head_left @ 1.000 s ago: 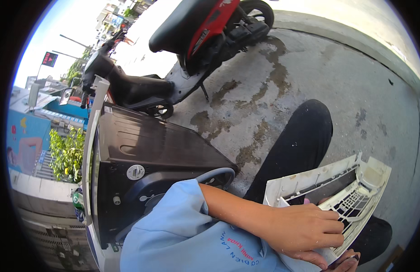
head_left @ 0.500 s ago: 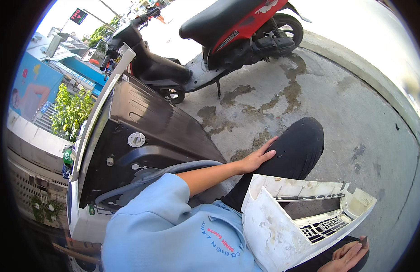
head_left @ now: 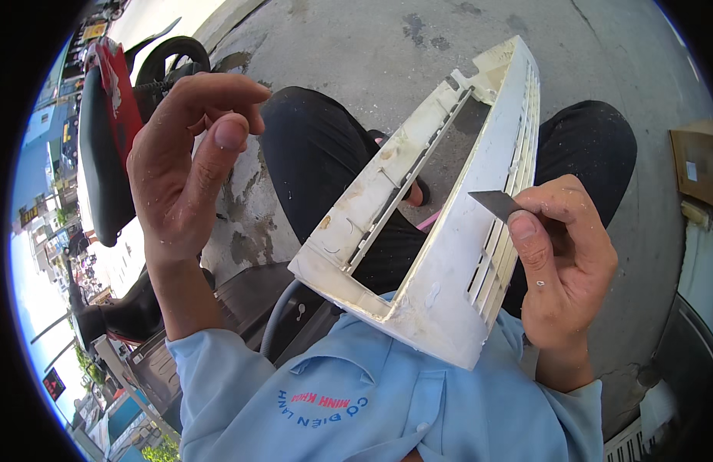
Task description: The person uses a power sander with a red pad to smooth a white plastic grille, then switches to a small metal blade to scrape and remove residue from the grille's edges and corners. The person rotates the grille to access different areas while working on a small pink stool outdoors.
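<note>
A white plastic air-conditioner casing (head_left: 449, 281), scuffed and stained, lies slanted across my lap with its long opening and slatted grille showing. Between the thumb and fingers of my right hand (head_left: 568, 258) is a small dark flat blade (head_left: 491, 202); that hand is closed on it just above the grille side. My left hand (head_left: 179, 165) is raised to the left of the casing, apart from it. Its fingers are loosely curled, the thumb stands away from them, and I see nothing in its grasp.
On the left stands a red and black scooter (head_left: 110, 146). A dark appliance panel (head_left: 245, 296) with a grey hose (head_left: 276, 316) is beside my left arm. At the far right are a cardboard box (head_left: 696, 165) and a dark appliance edge (head_left: 683, 343).
My view has swung right and down to my lap. My left hand has lifted off my knee. My right hand has brought the blade up beside the casing, which now appears turned lengthwise.
</note>
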